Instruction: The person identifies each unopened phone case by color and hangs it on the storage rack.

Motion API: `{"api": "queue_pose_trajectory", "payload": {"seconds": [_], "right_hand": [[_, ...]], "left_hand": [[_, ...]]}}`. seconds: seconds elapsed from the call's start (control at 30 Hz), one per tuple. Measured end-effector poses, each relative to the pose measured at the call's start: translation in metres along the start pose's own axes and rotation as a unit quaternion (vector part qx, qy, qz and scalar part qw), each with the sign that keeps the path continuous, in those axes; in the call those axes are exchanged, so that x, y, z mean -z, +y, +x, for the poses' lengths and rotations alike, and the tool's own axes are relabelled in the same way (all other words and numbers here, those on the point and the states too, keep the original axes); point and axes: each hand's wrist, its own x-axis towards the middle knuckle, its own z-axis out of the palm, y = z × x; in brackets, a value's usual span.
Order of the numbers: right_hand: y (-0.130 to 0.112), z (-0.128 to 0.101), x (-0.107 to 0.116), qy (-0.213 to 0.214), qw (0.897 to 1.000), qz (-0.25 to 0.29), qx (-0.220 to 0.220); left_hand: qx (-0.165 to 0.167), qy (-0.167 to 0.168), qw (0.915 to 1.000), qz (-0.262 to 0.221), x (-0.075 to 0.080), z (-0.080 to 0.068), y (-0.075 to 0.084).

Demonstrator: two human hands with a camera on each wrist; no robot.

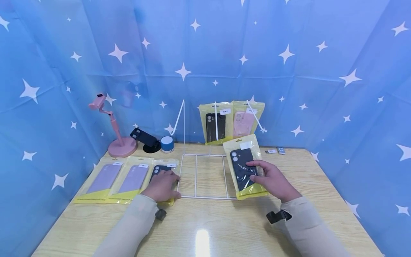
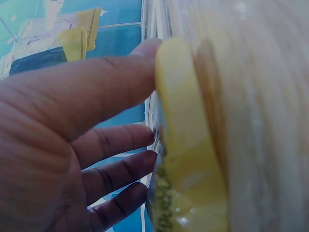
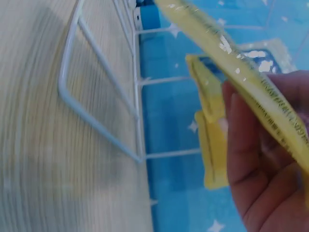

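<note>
The right hand (image 1: 273, 180) pinches a tilted packet (image 1: 242, 166) at the right side of the white wire rack (image 1: 196, 176). Pale yellow with a brighter near end, the packet shows a dark phone case with two pale camera rings under glossy film, a white label beyond. The left hand (image 1: 163, 186) touches a similar packet (image 1: 160, 168) just left; I cannot tell whether it pinches.
</note>
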Motion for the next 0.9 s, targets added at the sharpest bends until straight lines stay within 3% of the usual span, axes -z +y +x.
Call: {"api": "queue_pose_trajectory", "payload": {"seconds": [0.17,0.5,0.73,0.9], "right_hand": [[-0.013,-0.003,-0.01,-0.005,0.996,0.061,0.059],[-0.039,-0.015,-0.019,-0.079,0.982,0.155,0.077],[-0.053,-0.025,-0.019,-0.091,0.98,0.127,0.124],[-0.061,-0.031,-0.021,-0.103,0.97,0.154,0.158]], "left_hand": [[0.003,0.0,1.0,-0.002,0.002,-0.001,0.001],[-0.005,0.002,1.0,-0.001,0.003,-0.002,0.001],[-0.005,0.0,1.0,-0.001,0.002,-0.002,0.002],[-0.005,0.001,1.0,-0.001,0.002,-0.002,0.001]]}}
